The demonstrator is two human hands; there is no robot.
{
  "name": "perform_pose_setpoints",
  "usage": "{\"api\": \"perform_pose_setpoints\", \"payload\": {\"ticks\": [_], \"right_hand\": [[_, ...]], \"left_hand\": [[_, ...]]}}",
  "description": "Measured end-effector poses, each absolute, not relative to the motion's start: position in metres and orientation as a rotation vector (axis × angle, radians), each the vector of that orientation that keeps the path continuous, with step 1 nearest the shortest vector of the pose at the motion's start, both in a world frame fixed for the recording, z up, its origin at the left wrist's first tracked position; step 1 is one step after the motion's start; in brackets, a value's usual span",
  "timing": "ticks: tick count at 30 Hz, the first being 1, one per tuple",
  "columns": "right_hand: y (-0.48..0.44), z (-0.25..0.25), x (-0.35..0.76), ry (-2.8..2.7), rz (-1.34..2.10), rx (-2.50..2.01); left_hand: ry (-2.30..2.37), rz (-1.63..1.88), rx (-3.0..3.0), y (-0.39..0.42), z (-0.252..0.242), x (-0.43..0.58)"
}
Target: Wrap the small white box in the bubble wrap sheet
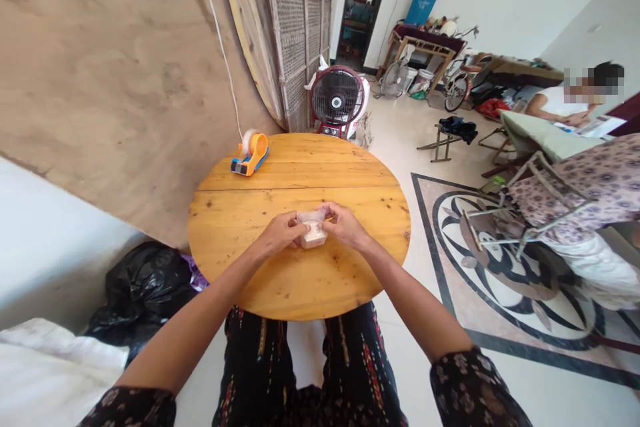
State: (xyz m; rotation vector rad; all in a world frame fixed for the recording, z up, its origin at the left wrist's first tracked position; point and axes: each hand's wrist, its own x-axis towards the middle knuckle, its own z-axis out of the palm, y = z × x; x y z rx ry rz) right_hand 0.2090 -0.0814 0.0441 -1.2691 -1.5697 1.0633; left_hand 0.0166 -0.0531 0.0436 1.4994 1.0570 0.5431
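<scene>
A small clear plastic box (314,236) with pale contents sits low over the middle of the round wooden table (295,290). Its see-through lid or upper flap (309,216) stands raised at the far side. My left hand (283,235) grips the box's left side, thumb towards the front. On the other side, my right hand (345,224) pinches the right edge near the flap. Both hands have their fingers closed on it. What the contents are is too small to tell. An orange and blue tape dispenser (254,155) with a roll of clear tape stands at the table's far left.
Close behind the table stands a dark red and white fan (337,100). A wooden board (125,80) leans along the left, above black plastic bags (145,280). To the right, a person (565,103) sits at another table; a folding chair (525,207) stands nearer.
</scene>
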Motion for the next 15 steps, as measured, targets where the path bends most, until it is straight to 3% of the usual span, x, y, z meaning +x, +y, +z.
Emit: {"api": "perform_pose_setpoints", "payload": {"ticks": [5,15], "right_hand": [[-0.05,0.032,0.207,-1.249,1.357,-1.217],[-0.036,0.023,0.214,-1.264,1.472,-1.103]], "left_hand": [[1.153,0.684,1.47,-0.026,0.04,0.03],[1.205,0.763,1.234,-0.005,0.017,0.042]]}}
